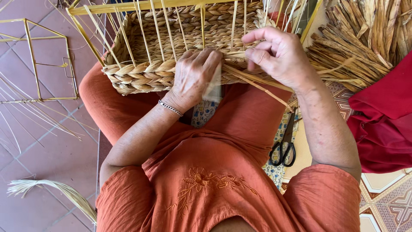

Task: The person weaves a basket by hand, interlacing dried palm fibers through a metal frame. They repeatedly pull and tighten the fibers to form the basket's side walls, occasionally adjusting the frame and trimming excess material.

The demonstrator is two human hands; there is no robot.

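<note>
A half-woven straw basket (pixel 141 71) with braided walls and upright yellow stakes rests on my lap. My left hand (pixel 194 75) presses against the basket's near wall, fingers curled over the top braid. My right hand (pixel 277 53) is just right of it, pinching a flat straw strand (pixel 257 83) that runs down and to the right from the basket's rim. Both hands are close together at the rim. A silver bracelet (pixel 170 108) circles my left wrist.
A bundle of dried straw (pixel 360 43) lies at upper right, above a red cloth (pixel 384 120). Black scissors (pixel 283 148) lie by my right forearm. A yellow wire frame (pixel 38 60) and loose straw strands (pixel 56 191) lie on the tiled floor at left.
</note>
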